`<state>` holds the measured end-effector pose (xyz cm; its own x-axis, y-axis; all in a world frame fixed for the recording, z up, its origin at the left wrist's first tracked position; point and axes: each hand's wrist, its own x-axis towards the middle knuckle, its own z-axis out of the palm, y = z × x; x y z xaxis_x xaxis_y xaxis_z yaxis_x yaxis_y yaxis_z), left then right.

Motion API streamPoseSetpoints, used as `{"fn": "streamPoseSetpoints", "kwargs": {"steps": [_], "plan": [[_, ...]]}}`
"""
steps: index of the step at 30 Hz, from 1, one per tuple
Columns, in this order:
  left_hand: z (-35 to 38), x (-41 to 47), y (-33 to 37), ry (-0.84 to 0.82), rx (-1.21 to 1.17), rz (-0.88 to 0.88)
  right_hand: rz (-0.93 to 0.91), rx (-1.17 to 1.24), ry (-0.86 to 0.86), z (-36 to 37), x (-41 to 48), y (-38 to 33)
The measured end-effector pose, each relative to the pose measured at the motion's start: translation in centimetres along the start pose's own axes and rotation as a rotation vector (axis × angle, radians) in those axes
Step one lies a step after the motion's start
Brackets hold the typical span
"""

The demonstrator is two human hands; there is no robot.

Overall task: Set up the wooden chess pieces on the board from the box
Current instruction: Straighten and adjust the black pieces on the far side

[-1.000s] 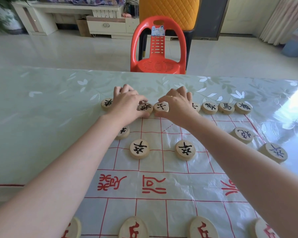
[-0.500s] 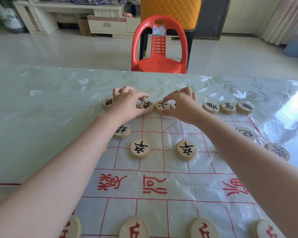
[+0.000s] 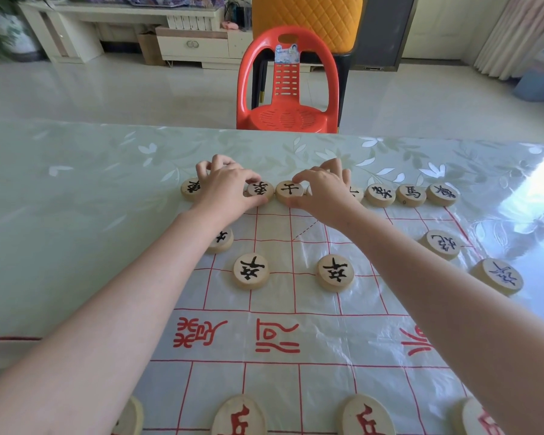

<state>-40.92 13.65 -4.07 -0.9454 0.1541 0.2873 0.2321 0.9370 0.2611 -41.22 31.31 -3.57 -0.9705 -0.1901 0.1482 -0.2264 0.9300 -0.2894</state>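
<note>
Head view: both hands work at the far row of the plastic chess board [image 3: 296, 340] spread on the counter [image 3: 76, 199]. The left hand [image 3: 225, 189] has its grip pinched, thumb and forefinger, on one black-marked wooden disc [image 3: 259, 191]. The right hand [image 3: 322, 191] likewise pinches the neighbouring disc [image 3: 289, 191]; the two discs sit just beside each other. Two black soldier pieces [image 3: 251, 271] lie nearer, red-marked pieces [image 3: 239, 416] along the bottom edge.
</note>
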Motion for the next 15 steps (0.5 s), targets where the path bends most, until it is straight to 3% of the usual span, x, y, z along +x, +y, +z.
{"fn": "streamPoseSetpoints", "kwargs": {"steps": [8, 15], "plan": [[-0.1, -0.4, 0.1, -0.029, 0.011, -0.018, 0.008, 0.011, -0.017, 0.1, -0.4, 0.1], [-0.6, -0.6, 0.9, 0.007, -0.065, -0.004, 0.154, 0.327, 0.063, -4.0, -1.5, 6.0]]}}
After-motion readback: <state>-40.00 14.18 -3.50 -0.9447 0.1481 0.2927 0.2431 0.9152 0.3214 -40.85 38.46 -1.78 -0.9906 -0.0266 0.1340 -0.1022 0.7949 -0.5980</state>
